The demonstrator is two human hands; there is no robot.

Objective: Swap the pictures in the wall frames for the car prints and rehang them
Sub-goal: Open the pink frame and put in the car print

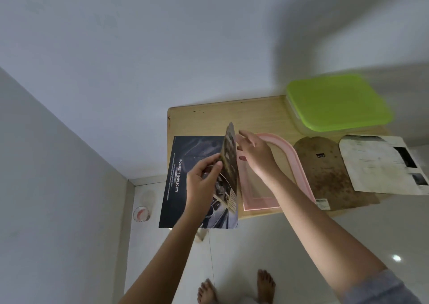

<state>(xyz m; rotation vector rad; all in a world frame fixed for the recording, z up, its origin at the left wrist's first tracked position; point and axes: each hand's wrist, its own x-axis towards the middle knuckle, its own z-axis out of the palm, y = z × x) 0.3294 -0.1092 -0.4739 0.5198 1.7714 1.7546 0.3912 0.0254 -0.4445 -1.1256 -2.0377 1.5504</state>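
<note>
A dark car brochure (178, 180) with the words "ROBUST SIMPLICITY" lies open on the left end of the wooden table (209, 120), hanging over the front edge. My left hand (204, 183) pinches one raised page (231, 164) of it, held nearly upright. My right hand (255, 155) hovers just right of that page with fingers spread and relaxed, holding nothing. Beneath my right hand lies the pink arched picture frame (292, 155), flat on the table. Its brown arched backing board (325, 171) lies beside it to the right.
A clear box with a green lid (336, 104) stands at the table's back right. A worn white paper with dark photos (380, 164) lies at the right end. A round floor drain (141, 213) sits in the corner below. My bare feet (236, 287) stand on white tiles.
</note>
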